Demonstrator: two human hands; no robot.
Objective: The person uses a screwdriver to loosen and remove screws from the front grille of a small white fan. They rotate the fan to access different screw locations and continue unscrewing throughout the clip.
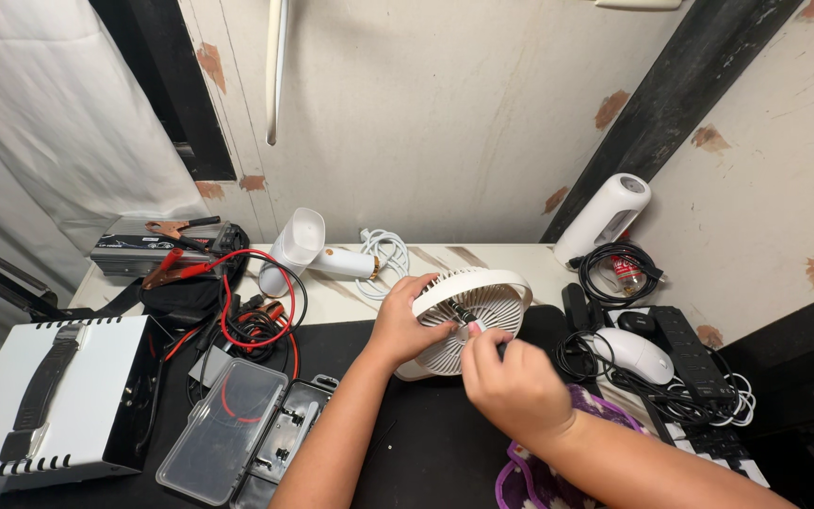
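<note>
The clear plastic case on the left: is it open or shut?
Open. The clear plastic case lies spread flat on the black mat, its lid folded out beside the tray.

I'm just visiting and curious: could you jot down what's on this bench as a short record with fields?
left hand: the left hand grips the white fan by its rim
right hand: the right hand holds a slim dark tool against the fan's grille
left of fan: open clear plastic case, red and black cables, white metal box
right of fan: white mouse, black power strip
surface: black mat
</note>
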